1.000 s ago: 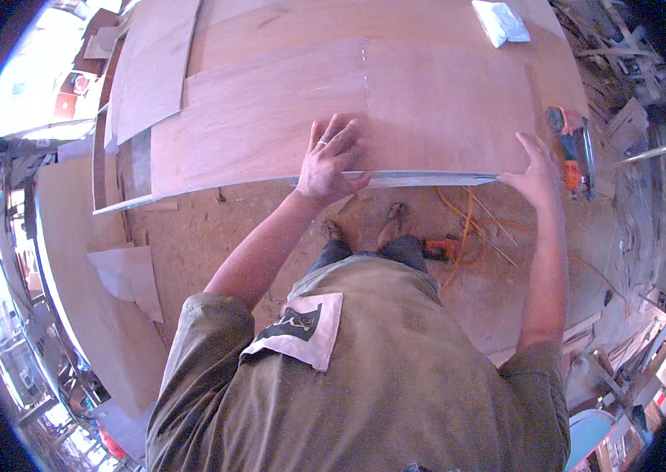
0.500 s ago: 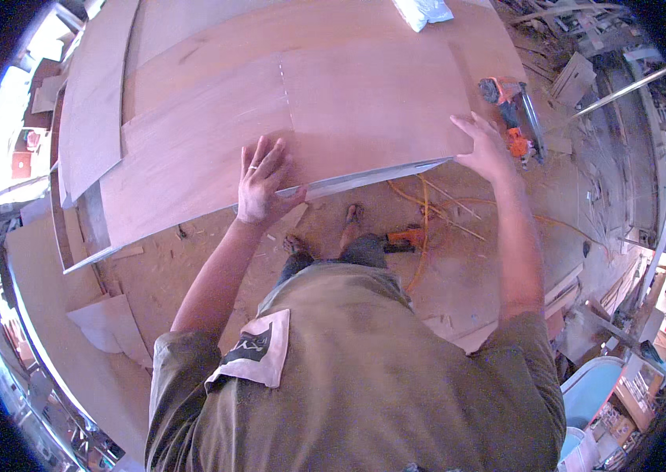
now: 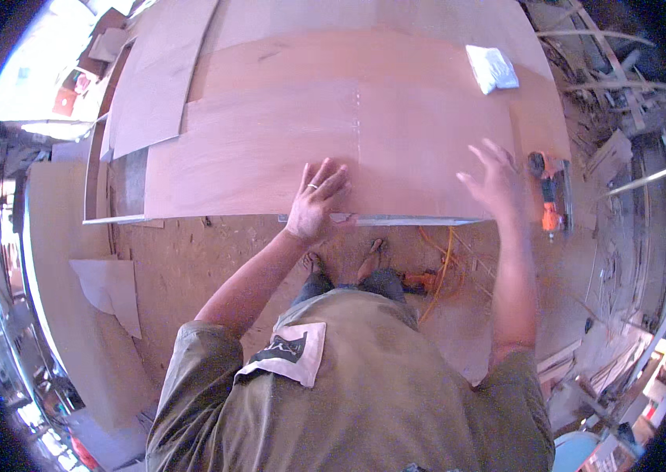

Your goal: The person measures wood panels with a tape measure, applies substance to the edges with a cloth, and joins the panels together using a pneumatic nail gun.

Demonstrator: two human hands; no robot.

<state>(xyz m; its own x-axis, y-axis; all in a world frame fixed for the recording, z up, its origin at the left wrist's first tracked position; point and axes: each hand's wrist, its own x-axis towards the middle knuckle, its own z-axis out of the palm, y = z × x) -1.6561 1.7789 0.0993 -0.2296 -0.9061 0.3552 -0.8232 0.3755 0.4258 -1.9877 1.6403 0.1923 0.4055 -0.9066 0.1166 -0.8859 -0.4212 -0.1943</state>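
A thin reddish-brown plywood sheet [image 3: 262, 157] lies flat on the large work surface in front of me, with a dashed pale line running across it. My left hand [image 3: 319, 200] rests on its near edge, fingers spread, the palm by a pale strip [image 3: 412, 221] along that edge. My right hand [image 3: 497, 179] is over the right part of the sheet, fingers apart and slightly blurred, holding nothing. Whether it touches the wood I cannot tell. Just right of it lies an orange and black power tool [image 3: 549, 189].
A white plastic packet [image 3: 493, 69] lies at the far right of the surface. Another panel [image 3: 161, 79] overlaps at the left, beside an open frame section. Below, an orange cord [image 3: 447, 271] and a second orange and black tool [image 3: 419, 282] lie on the floor near my feet.
My right hand has moved from the sheet's near edge to farther over it. My left hand stays at the edge. The view has turned, so the sheet's edge now appears level.
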